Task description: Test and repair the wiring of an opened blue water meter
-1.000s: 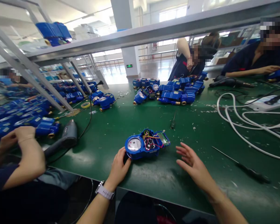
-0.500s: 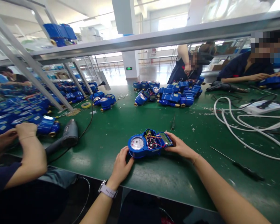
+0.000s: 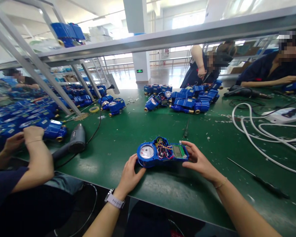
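Observation:
A blue water meter (image 3: 146,153) sits on the bench in front of me, its round dial facing up. Its housing is uncovered, showing a tangle of coloured wires (image 3: 162,147). The lid with a green display board (image 3: 179,151) is folded out to the right, screen upward. My left hand (image 3: 130,174) grips the meter's left end, thumb at the near side and fingers round the edge. At the lid's right end, my right hand (image 3: 199,161) has its thumb and fingers spread apart; whether the fingertips touch the lid I cannot tell.
A heat gun (image 3: 76,140) lies left, near a co-worker's arms (image 3: 36,148). One screwdriver (image 3: 266,184) lies right, another (image 3: 186,130) beyond the meter. White cable (image 3: 246,131) loops toward a power strip (image 3: 283,115). Blue meters (image 3: 185,100) are piled at the back.
The lid has tipped flatter and outward, so its display now faces up. My right hand has loosened from it and moved right, fingers wider. My left hand stays on the meter.

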A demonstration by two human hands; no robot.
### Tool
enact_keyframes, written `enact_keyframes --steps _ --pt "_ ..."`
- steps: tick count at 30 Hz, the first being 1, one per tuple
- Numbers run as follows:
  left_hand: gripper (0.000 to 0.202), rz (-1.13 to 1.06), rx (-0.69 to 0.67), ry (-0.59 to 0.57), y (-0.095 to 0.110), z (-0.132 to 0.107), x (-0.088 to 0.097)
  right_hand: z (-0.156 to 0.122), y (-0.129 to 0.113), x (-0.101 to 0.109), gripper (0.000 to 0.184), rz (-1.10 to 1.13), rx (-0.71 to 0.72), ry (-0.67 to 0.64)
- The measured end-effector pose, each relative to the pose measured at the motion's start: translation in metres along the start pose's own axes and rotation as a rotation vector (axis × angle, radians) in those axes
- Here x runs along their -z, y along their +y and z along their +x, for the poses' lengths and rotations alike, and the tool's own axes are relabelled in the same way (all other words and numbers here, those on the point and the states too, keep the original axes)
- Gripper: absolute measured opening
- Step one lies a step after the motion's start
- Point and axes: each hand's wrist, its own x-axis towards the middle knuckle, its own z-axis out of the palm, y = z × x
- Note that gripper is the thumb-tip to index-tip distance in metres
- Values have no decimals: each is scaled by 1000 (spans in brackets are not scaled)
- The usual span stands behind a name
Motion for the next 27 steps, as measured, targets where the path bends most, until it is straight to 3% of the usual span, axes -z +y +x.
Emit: enact_keyframes --steps 7,12,20,22,27 --pt "66 -26 30 5 -1 -2 0 10 -23 -3 61 -42 48 36" --pt "69 -46 4 46 3 -4 2 17 -44 -4 59 -217 141 38" --pt "71 -47 -139 150 31 -6 6 -31 -43 -19 55 -512 307 84" --pt "78 -28 -196 156 41 -3 6 -43 -43 -25 56 -603 384 104" --pt "108 72 -505 135 65 -2 -1 -53 -55 -55 59 -767 557 119"
